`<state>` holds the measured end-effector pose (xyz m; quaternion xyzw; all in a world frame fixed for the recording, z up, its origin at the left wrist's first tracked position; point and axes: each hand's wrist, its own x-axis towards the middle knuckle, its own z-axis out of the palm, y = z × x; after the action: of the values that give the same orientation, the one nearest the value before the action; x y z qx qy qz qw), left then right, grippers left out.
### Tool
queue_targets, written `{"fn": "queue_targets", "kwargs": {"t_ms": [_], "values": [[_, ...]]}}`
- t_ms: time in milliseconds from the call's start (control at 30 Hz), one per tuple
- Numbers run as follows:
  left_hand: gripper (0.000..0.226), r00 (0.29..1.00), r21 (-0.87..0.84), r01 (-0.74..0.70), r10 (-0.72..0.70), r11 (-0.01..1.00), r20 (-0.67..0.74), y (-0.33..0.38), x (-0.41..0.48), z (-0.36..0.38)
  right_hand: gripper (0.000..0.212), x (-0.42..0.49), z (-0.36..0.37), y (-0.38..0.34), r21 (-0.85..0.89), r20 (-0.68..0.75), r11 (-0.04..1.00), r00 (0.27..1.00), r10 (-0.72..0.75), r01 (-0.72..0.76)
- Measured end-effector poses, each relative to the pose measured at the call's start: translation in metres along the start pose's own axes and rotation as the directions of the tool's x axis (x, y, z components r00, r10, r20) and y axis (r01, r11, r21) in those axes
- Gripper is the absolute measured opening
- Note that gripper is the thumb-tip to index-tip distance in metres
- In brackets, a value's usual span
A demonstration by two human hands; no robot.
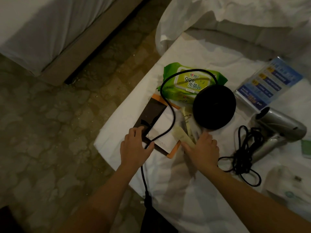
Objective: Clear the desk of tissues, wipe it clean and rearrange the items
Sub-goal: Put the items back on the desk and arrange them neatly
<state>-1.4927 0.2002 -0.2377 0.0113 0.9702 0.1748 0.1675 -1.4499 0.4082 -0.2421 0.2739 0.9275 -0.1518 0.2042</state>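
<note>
Surface (168, 190): rested left grip (136, 145) on booklets (164, 126), right grip (202, 148) on sachets (180, 137); could not tell whether either clenched. Risked snagging black cord (173, 118), dragging round base (214, 106) off.

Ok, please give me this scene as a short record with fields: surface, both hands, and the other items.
surface: white cloth
left hand: rests on near corner of flat card stack, beside black cable
right hand: rests on pale sachets
behind: green wipes pack, black round disc
right side: silver hair dryer with coiled cord, blue leaflet
</note>
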Motion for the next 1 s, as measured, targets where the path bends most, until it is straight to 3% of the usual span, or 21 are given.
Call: {"fn": "queue_targets", "kwargs": {"t_ms": [67,167,333,467,600,1000], "values": [[0.067,1.0,-0.005,0.011,-0.011,1.0,-0.006,-0.001,0.0,-0.001,0.076,-0.004,0.001,0.002,0.057,0.039,0.998,0.999,0.031,-0.033],[0.066,1.0,-0.015,0.0,0.0,1.0,-0.009,-0.002,-0.001,0.001,0.083,-0.009,0.005,0.002,0.118,0.067,0.991,0.997,0.049,-0.057],[0.064,1.0,-0.012,0.003,-0.003,1.0,0.004,-0.004,-0.004,0.003,0.078,-0.007,0.016,-0.004,-0.002,0.0,1.0,1.0,0.003,-0.003],[0.063,1.0,-0.016,-0.008,0.008,1.0,0.01,-0.009,-0.006,0.003,0.07,-0.004,0.015,-0.009,0.033,-0.043,0.998,0.998,0.049,-0.047],[0.063,1.0,-0.01,-0.003,0.003,1.0,0.012,-0.011,-0.006,0.005,0.083,-0.004,0.014,-0.006,-0.027,0.009,0.999,1.0,0.027,-0.027],[0.059,0.994,0.02,-0.109,0.109,0.994,-0.01,-0.004,0.0,0.005,0.067,-0.002,0.008,0.0,0.277,0.096,0.951,0.989,0.113,-0.136]]}}
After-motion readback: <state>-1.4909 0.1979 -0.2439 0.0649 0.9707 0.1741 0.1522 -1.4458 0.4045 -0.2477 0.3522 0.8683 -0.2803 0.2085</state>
